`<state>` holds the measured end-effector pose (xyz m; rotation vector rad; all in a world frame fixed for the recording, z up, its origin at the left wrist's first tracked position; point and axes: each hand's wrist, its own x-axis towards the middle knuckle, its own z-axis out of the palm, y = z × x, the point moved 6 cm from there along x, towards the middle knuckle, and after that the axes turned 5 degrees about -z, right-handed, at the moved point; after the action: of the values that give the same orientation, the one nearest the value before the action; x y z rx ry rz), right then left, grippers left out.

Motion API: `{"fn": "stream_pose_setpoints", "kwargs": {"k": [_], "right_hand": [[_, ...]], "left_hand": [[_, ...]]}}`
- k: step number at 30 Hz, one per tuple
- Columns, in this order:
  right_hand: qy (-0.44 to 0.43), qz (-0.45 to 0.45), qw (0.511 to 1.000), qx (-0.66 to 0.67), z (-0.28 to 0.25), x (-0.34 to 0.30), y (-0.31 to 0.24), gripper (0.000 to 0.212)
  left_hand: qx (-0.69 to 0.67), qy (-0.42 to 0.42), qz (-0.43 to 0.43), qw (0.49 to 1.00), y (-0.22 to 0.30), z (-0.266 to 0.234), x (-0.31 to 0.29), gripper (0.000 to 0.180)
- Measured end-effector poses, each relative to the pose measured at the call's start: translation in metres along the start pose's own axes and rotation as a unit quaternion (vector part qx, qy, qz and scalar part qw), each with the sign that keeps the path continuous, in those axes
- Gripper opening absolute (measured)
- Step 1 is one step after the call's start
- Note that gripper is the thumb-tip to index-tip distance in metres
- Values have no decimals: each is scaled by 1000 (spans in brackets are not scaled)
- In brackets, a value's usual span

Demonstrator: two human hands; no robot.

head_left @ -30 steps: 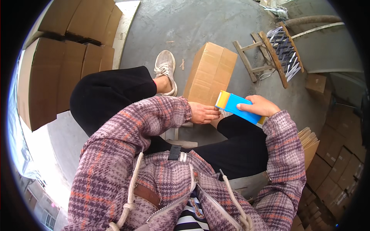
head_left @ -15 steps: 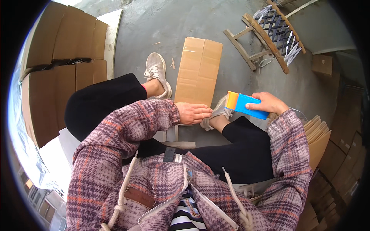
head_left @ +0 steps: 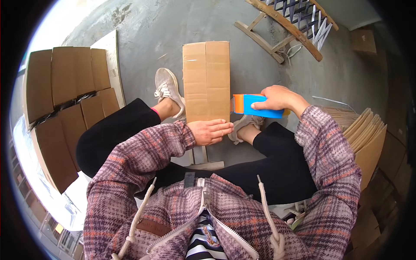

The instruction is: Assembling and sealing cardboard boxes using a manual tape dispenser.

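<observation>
A brown cardboard box (head_left: 206, 80) stands between my feet, its long top facing up with a seam down the middle. My left hand (head_left: 210, 131) lies across the box's near end, fingers stretched out and side by side. To the right of the box, my right hand (head_left: 281, 99) grips a blue and orange tape dispenser (head_left: 255, 106), thumb on its near side. The dispenser's orange end points at the box's right side, close to it. Whether that end touches the cardboard I cannot tell.
Stacked cardboard boxes (head_left: 71, 82) stand at the left beside a pale board (head_left: 109, 65). A wooden stool with woven straps (head_left: 299, 21) is at the far right. Flattened cardboard sheets (head_left: 368, 134) lean by my right arm. My shoes (head_left: 168, 89) flank the box.
The view has shifted, and the box now appears straighter. My right hand has brought the tape dispenser nearer to the box's right side. My left hand stays at the box's near end.
</observation>
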<state>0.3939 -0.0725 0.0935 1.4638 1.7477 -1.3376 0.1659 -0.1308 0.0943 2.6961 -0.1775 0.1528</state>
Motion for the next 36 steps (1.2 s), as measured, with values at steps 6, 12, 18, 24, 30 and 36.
{"fn": "stream_pose_setpoints", "kwargs": {"k": [6, 12, 18, 24, 30, 36], "right_hand": [[8, 7, 1000, -8, -2, 6, -11, 72], [1, 7, 1000, 18, -2, 4, -9, 68], [11, 6, 999, 29, -3, 3, -9, 66], [13, -26, 999, 36, 5, 9, -2, 66], [11, -52, 997, 61, 13, 11, 20, 69], [-10, -85, 991, 100, 18, -4, 45, 71]], "left_hand": [[-22, -17, 3, 1000, -1, 1, 0, 45], [21, 6, -147, 989, -10, -31, 9, 63], [24, -43, -301, 952, -24, -29, 12, 81], [24, -93, -179, 979, -32, -32, 29, 72], [-11, -89, -120, 989, -35, -31, 28, 63], [-25, -97, -128, 987, -35, -28, 28, 62]]}}
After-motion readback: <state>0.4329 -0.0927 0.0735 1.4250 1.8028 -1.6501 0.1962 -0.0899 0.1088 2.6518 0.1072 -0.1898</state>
